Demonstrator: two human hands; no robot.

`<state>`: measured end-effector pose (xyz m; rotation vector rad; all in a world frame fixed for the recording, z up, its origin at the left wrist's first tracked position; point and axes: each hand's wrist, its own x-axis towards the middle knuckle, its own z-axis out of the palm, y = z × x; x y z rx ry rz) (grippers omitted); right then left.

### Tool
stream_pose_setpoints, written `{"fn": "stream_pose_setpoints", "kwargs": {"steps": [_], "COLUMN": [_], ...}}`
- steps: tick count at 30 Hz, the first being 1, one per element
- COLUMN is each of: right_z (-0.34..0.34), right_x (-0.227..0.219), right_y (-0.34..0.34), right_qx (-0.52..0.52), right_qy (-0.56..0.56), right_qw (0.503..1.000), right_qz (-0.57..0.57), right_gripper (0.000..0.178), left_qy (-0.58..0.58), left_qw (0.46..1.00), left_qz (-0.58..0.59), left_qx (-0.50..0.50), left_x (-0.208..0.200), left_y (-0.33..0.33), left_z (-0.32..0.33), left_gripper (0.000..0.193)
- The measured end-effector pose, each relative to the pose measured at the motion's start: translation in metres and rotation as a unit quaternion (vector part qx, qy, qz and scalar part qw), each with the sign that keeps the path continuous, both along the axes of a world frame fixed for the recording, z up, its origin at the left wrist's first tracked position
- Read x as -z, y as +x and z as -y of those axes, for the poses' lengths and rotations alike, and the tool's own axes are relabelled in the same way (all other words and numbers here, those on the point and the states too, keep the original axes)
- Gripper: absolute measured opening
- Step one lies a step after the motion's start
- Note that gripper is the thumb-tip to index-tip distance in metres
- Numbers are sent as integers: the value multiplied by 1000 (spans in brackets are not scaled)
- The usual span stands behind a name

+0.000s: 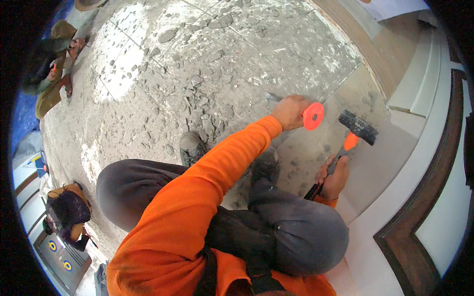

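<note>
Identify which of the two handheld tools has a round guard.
The chisel in the left hand, with a coral disc guard; the black-headed hammer in the right hand has none.

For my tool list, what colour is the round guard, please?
The guard is coral red; see the head view.

One hammer (358, 127), one chisel (271, 96), one round guard (313, 116), two orange sleeves (212, 163)

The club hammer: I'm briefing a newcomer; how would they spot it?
From the brown-trimmed white wall at right, look left to the right hand. It grips the club hammer: grey handle, orange neck, blocky black head. Its crosswise head sets it apart from the round-guarded chisel in the left hand.
</note>
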<state>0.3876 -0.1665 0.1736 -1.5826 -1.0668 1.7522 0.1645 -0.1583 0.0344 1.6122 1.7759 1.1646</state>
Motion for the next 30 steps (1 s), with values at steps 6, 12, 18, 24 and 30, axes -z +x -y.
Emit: {"fn": "stream_pose_setpoints", "kwargs": {"steps": [6, 12, 18, 24, 30], "right_z": [12, 13, 17, 11, 19], "right_x": [1, 45, 30, 27, 56], "right_y": [-5, 5, -9, -1, -7], "right_qx": [-24, -123, -48, 10, -121], "right_qy": [-9, 166, -19, 151, 90], "right_qw": [1000, 972, 997, 963, 987], "right_qz": [13, 112, -59, -224, 52], "right_gripper": [51, 45, 44, 43, 47], "left_qy": [2, -30, -15, -7, -14], "left_qw": [999, 999, 1000, 999, 999], "left_qz": [-7, 13, 5, 3, -3], "left_qx": [-41, 0, 12, 33, 43], "left_x": [4, -6, -3, -2, 0], "left_y": [-3, -12, -23, -13, -17], "left_z": [-6, -12, -1, -4, -1], "left_gripper": [27, 30, 40, 40, 38]}}
